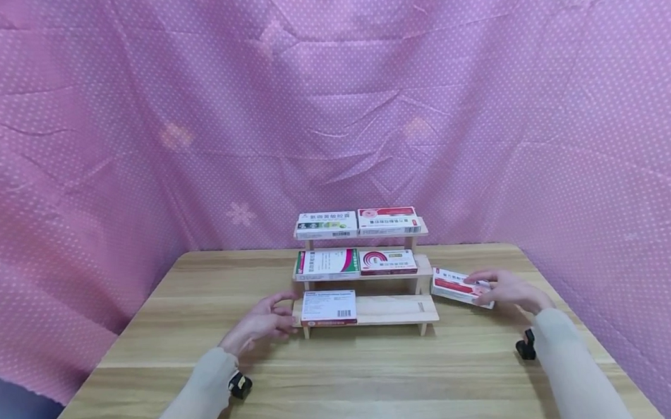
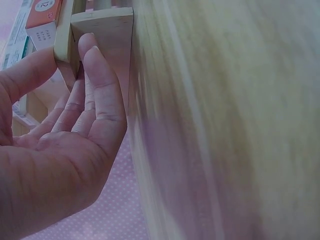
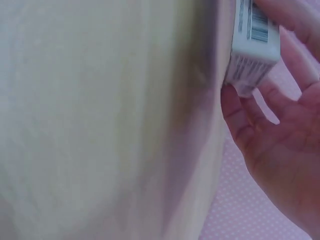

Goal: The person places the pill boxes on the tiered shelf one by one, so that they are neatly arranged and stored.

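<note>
My left hand (image 1: 264, 321) holds the left end of the bottom tier of a three-tier wooden stand (image 1: 394, 306). In the left wrist view the thumb (image 2: 35, 72) lies against the board's edge, with the other fingers under and beside it. Right of the stand, my right hand (image 1: 510, 289) grips a white and red medicine box (image 1: 453, 285) that lies tilted beside the lower tier. The right wrist view shows a barcode on this box (image 3: 255, 45), thumb on one side and fingertips around its lower end. A white medicine box (image 1: 329, 306) sits at the bottom tier's left.
On the middle tier lie a green and magenta box (image 1: 328, 263) and a red and white box (image 1: 388, 262). The top tier carries two more boxes, one white and green (image 1: 326, 224), one red and white (image 1: 388, 220). A pink dotted cloth (image 1: 330, 108) hangs behind the wooden table (image 1: 367, 385).
</note>
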Demonstrator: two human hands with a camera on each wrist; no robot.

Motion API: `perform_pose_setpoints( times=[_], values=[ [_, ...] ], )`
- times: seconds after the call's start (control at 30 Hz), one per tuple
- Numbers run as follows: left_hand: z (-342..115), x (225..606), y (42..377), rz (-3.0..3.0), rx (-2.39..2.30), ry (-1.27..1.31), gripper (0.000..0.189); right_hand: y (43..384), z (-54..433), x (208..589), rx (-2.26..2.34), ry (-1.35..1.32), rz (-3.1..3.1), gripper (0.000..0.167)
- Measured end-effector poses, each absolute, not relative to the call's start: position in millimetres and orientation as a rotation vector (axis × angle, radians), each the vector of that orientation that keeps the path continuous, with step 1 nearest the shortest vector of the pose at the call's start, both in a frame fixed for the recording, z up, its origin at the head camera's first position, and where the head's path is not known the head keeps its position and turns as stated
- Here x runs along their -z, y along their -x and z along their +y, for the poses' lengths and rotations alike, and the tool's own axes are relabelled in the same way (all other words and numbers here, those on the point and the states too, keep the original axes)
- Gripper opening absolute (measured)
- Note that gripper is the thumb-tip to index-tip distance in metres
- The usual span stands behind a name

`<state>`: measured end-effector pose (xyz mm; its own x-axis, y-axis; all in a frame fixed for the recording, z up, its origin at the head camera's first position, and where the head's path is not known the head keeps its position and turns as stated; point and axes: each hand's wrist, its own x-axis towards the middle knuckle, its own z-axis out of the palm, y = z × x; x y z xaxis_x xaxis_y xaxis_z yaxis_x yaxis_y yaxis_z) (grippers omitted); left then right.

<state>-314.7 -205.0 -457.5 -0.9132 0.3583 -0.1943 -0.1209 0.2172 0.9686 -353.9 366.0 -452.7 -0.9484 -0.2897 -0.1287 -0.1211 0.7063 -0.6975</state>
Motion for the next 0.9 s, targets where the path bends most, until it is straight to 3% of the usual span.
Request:
perform_pose_setpoints(
  times=[0.5,0.9],
  values=[
    [-205,459,315,2.131,-1.728,-0.239,0.072,326,377,433,1.307,0.583,2.272,0.058],
    [-204,457,314,2.146,-1.729,-0.205,0.076,309,322,419,1.303,0.672,2.293,0.054]
  ],
)
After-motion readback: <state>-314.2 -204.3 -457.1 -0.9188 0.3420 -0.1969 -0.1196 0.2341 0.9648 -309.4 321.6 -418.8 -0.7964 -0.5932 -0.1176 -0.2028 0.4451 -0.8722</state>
